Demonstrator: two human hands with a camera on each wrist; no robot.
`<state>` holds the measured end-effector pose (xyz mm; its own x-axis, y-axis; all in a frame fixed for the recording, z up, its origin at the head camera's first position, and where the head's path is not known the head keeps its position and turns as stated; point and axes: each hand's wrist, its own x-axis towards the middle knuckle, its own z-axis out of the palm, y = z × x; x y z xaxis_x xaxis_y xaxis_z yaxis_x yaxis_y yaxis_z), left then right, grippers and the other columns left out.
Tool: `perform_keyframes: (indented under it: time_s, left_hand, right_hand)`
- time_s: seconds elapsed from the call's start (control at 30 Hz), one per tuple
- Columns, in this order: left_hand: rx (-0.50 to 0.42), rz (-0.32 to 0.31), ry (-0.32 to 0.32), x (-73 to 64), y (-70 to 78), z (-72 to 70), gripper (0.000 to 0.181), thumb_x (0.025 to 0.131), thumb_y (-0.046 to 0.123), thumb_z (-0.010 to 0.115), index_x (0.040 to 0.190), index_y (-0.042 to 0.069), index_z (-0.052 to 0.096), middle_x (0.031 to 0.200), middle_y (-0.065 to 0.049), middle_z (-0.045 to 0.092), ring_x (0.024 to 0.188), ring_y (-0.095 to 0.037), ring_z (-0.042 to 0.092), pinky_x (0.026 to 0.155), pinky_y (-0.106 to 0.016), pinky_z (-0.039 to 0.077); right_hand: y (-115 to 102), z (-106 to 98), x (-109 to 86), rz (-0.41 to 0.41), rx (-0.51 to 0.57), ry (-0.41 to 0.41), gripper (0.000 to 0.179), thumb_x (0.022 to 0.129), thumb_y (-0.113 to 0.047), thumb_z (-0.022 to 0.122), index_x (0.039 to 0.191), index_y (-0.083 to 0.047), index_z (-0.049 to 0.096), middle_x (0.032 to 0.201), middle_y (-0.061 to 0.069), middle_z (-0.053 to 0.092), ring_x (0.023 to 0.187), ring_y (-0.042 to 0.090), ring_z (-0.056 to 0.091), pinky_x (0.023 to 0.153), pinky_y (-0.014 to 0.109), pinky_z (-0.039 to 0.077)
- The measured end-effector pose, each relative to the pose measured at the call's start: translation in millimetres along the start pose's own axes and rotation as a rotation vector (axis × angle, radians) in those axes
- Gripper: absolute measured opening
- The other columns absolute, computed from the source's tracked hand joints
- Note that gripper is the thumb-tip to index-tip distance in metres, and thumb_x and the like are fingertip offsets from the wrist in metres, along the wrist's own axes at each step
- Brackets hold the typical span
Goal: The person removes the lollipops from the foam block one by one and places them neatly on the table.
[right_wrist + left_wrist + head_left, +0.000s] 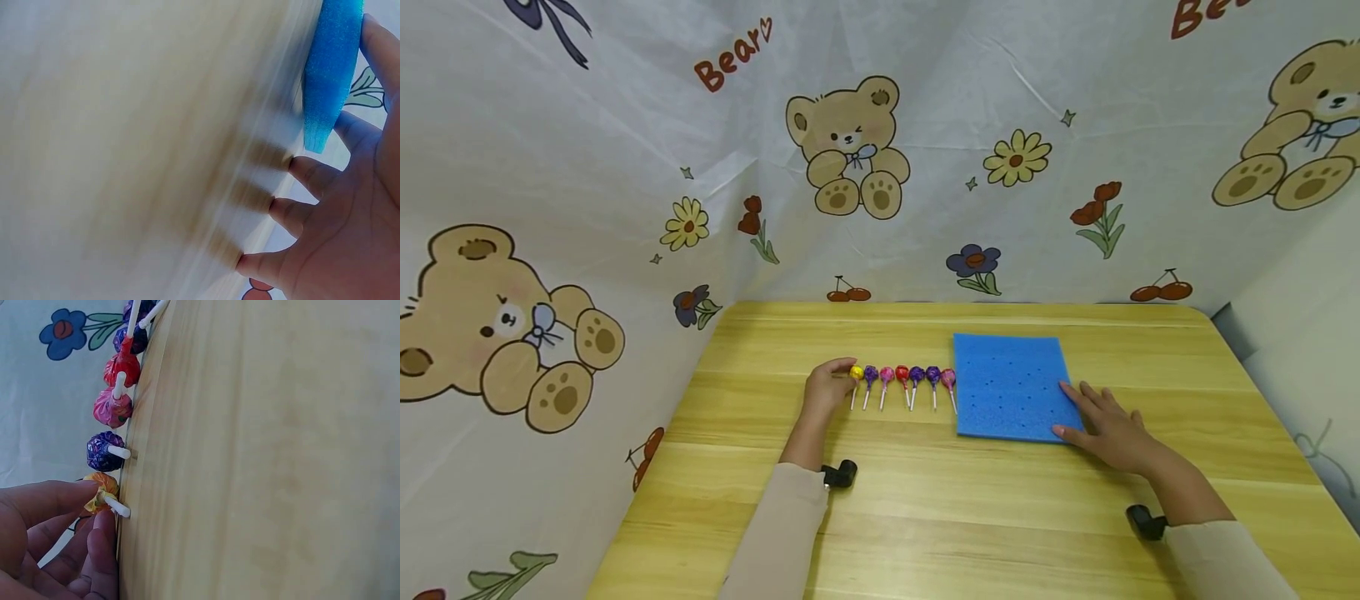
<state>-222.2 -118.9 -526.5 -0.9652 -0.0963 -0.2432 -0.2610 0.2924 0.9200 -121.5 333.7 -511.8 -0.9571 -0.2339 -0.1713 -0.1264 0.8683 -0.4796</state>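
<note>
A row of several wrapped lollipops lies on the table, sticks toward the person. At its left end my left hand (827, 387) pinches the yellow lollipop (857, 372) by its wrapped head; the left wrist view shows thumb and finger (59, 500) on it. Beside it lie a purple lollipop (871, 375), a pink lollipop (887, 375) and a red lollipop (902, 374). The blue foam board (1011, 387), dotted with small holes, lies flat just right of the row. My right hand (1112, 429) rests with spread fingers at its right edge, some fingertips touching the table.
The wooden table (925, 517) stretches in front of the board and behind the row. A white cloth (940, 183) printed with bears and flowers hangs along the back and left. Each wrist carries a small black camera (842, 473).
</note>
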Motion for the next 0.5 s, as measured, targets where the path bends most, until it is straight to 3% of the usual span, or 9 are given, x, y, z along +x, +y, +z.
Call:
perform_keyframes:
  time_s: [0.27,0.5]
  left_hand:
    - [-0.002,-0.017,0.018,1.5,-4.5,-6.8,0.037,0.092,0.005,0.07,0.129,0.011,0.068,0.13,-0.013,0.065,0.11,-0.027,0.065,0.084,-0.031,0.057]
    - [-0.021,0.032,0.037,-4.4,-4.5,-14.9,0.033,0.095,0.011,0.068,0.128,0.008,0.068,0.121,-0.014,0.068,0.106,-0.027,0.066,0.087,-0.036,0.056]
  right_hand:
    - [-1,2,4.4,0.011,0.002,-0.004,0.087,0.097,-0.052,0.062,0.163,-0.016,0.018,0.162,0.034,0.018,0.143,0.068,0.011,0.097,0.091,0.008]
    - [1,1,9.2,0.024,-0.005,0.0,0.089,0.095,-0.054,0.063,0.162,-0.015,0.021,0.161,0.035,0.02,0.143,0.068,0.011,0.098,0.09,0.009]
